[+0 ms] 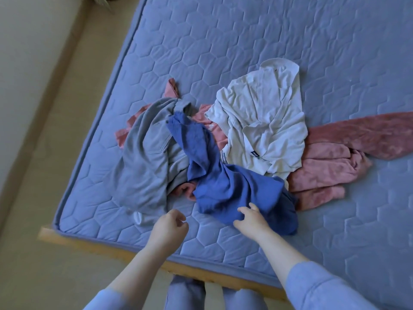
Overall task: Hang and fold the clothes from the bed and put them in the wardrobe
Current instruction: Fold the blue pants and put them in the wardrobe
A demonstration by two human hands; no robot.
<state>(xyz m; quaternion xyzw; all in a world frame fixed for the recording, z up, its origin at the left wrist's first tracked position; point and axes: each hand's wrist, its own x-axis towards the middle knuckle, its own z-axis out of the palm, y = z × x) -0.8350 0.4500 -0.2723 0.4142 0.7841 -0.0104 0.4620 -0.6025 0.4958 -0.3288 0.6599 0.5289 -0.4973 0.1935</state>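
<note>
A heap of clothes lies on the blue quilted mattress [290, 41]. In it are a grey garment [143, 153] on the left, a blue garment [223, 184] in the middle, a white shirt [263, 121] behind it and pink clothes [330, 173] spreading to the right. My right hand [251, 218] rests on the near edge of the blue garment, fingers bent onto the cloth. My left hand [168, 227] hovers over bare mattress just left of it, fingers loosely curled, holding nothing.
The wooden bed frame [107, 247] runs along the near edge, with beige floor [44, 130] to the left. My legs [185, 296] stand against the frame. A small white item [137, 217] pokes out under the grey garment.
</note>
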